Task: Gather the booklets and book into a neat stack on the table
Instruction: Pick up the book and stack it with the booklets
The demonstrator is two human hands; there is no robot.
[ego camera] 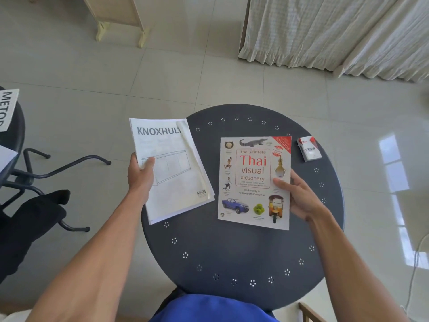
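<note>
A person seated at a round dark tabletop [243,252] grips printed matter in both hands. The left hand [140,175] pinches the left edge of the KNOXHULT booklets [171,173], thumb on the cover and fingers underneath; the white sheaf juts out past the tabletop's left rim, its right part over the surface, with at least one more booklet showing beneath the top one. The right hand [299,196] clasps the right edge of the Thai visual dictionary [254,182], thumb pressed on the cover, fingers curled behind; the book sits right of the booklets, just apart from them, near the tabletop's middle. A small red-and-white VESS pack [310,148] lies at the far right of the tabletop. At far left, a METOD booklet [8,108] rests on a second dark table [16,135].
</note>
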